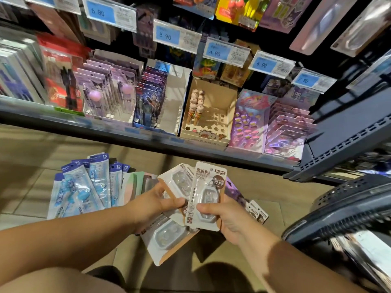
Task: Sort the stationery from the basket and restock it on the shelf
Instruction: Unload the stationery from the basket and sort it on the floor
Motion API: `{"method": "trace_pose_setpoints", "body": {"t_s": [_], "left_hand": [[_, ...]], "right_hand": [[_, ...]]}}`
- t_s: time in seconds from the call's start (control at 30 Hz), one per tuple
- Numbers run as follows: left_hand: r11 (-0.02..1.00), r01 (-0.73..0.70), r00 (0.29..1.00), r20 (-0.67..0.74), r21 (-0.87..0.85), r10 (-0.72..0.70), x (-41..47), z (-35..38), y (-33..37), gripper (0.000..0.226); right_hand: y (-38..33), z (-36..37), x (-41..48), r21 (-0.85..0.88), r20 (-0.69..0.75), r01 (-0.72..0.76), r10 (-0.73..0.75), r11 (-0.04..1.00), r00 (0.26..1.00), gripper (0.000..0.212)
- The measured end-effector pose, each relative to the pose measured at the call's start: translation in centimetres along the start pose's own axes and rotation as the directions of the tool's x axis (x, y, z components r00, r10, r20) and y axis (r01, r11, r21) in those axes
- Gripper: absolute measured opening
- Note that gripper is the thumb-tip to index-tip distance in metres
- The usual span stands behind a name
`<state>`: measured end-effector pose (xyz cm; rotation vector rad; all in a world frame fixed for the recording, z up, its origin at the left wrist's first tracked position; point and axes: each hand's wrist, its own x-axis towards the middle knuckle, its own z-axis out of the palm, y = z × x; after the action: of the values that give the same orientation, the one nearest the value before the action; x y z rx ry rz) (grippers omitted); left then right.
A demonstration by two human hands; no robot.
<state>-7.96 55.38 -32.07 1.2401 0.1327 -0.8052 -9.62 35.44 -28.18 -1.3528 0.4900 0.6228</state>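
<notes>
My left hand (154,203) grips a fanned stack of correction-tape blister packs (169,235) with white and brown cards. My right hand (224,220) pinches one more such pack (208,187) upright, thumb on its clear blister, right beside the stack. Blue-and-white packets marked 15 (84,187) lie spread on the floor to the left, with other flat packs next to them. The black basket (347,212) stands at the right with packaged goods inside. The shelf (148,142) runs across just beyond my hands.
On the shelf stand display boxes: purple character pens (105,92), blue hero cards (150,98), a cardboard pen box with holes (209,117), pink packs (283,127). Blue price tags (167,35) hang above. A dark shelf end (347,132) juts out at the right.
</notes>
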Motion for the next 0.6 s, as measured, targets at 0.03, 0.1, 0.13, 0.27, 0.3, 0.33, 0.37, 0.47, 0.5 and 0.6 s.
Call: {"method": "trace_pose_setpoints", "body": {"t_s": [0.03, 0.1, 0.13, 0.27, 0.3, 0.33, 0.37, 0.47, 0.5, 0.6], "left_hand": [[0.999, 0.025, 0.999, 0.025, 0.036, -0.026, -0.1, -0.1, -0.4, 0.053], [0.992, 0.071, 0.994, 0.073, 0.105, -0.079, -0.2, 0.1, -1.2, 0.044], [0.988, 0.084, 0.991, 0.09, 0.13, -0.096, -0.3, 0.3, -1.5, 0.041], [0.962, 0.089, 0.985, 0.123, 0.258, -0.124, -0.3, 0.8, -2.1, 0.04], [0.958, 0.088, 0.985, 0.123, 0.273, -0.125, -0.1, 0.9, -2.2, 0.044], [0.954, 0.085, 0.986, 0.115, 0.286, -0.122, 0.0, 0.9, -2.4, 0.051], [0.952, 0.092, 0.987, 0.103, 0.292, -0.127, 0.2, 0.8, -2.6, 0.06], [0.968, 0.149, 0.979, 0.104, 0.199, -0.172, 0.8, 0.8, -2.9, 0.063], [0.975, 0.171, 0.973, 0.13, 0.145, -0.19, 1.0, 0.9, -3.0, 0.063], [0.978, 0.182, 0.961, 0.191, 0.099, -0.198, 1.1, 1.2, -2.9, 0.075]], "right_hand": [[0.5, -0.1, 0.0, 0.003, -0.009, -0.016, 0.016, 1.0, 1.0, 0.041], [1.5, -0.4, -0.1, 0.005, -0.022, -0.04, 0.04, 0.999, 0.999, 0.038], [1.9, -0.4, -0.2, 0.01, -0.02, -0.051, 0.051, 0.999, 0.998, 0.038], [3.2, -0.4, -0.4, 0.043, -0.026, -0.045, 0.046, 0.998, 0.999, 0.044], [3.3, -0.5, -0.5, 0.055, -0.029, -0.038, 0.039, 0.998, 0.999, 0.045], [3.4, -0.6, -0.5, 0.074, -0.03, -0.03, 0.032, 0.997, 0.999, 0.046], [3.5, -0.7, -0.5, 0.098, -0.036, -0.023, 0.027, 0.995, 0.999, 0.047], [3.8, -1.3, -0.2, 0.216, -0.082, -0.006, 0.025, 0.976, 0.996, 0.05], [3.9, -1.5, 0.0, 0.262, -0.097, -0.003, 0.03, 0.965, 0.995, 0.053], [3.9, -2.4, 0.2, 0.386, -0.103, -0.013, 0.057, 0.923, 0.993, 0.061]]}}
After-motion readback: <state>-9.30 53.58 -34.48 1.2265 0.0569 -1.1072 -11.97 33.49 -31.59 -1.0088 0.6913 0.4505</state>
